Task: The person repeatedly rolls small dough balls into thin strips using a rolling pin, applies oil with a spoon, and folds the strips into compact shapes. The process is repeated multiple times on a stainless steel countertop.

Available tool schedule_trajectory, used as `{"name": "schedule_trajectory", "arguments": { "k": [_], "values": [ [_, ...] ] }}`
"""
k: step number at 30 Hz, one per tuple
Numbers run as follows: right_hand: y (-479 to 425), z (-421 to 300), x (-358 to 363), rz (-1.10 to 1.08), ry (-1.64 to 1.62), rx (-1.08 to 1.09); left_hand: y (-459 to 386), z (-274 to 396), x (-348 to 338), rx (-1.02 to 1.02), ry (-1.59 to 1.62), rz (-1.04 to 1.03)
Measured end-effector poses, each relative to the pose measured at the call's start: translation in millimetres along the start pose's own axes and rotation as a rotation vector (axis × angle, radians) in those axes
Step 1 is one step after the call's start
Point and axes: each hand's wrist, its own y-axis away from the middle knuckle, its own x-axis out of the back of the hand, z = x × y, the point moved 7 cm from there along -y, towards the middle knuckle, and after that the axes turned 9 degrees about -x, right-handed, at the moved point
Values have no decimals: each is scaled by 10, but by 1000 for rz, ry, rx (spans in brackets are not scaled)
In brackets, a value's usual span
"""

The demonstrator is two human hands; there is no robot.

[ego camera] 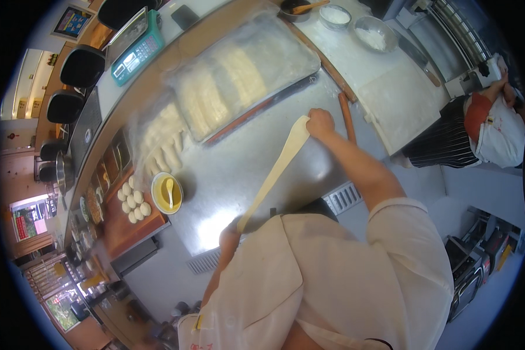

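Observation:
A long strip of pale dough [276, 168] hangs stretched between both hands above the metal worktop [221, 175]. My right hand [321, 124] is closed on its wider upper end. At the narrow lower end, near the apron, my left hand [230, 238] grips it, its fingers partly hidden. Beyond the strip, wide dough pieces [243, 76] lie under plastic film on a tray [262, 101]. Smaller dough rolls [168, 153] lie partly under film to the left. A bowl of yellow liquid [156, 199] holds a spoon [170, 192].
Round dough balls [131, 201] sit on a wooden board [144, 227] at the left. A rolling pin [346, 118] lies to the right, near flour bowls [375, 37] and a knife [420, 59]. A scale [136, 57] stands at the back. Another person [485, 118] stands at right.

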Motion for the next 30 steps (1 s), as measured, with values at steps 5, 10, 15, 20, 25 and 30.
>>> {"name": "schedule_trajectory", "arguments": {
  "k": [5, 10, 15, 20, 25, 30],
  "values": [
    [40, -252, 30, -289, -20, 188, -82, 44, 188, -152, 331, 266],
    [129, -614, 536, -773, -649, 37, 205, 426, 750, -234, 582, 360],
    [225, -1118, 1537, -549, -631, 499, 529, 516, 1517, -246, 180, 559],
    [212, -835, 1658, -197, -470, 570, 586, 198, 1508, -357, 123, 778],
    [-210, -252, 400, -239, -316, 140, 59, 39, 1015, -359, -27, 645],
    [-285, -28, -201, -11, -274, -41, -224, -26, 822, -232, 45, 678]
  ]
}}
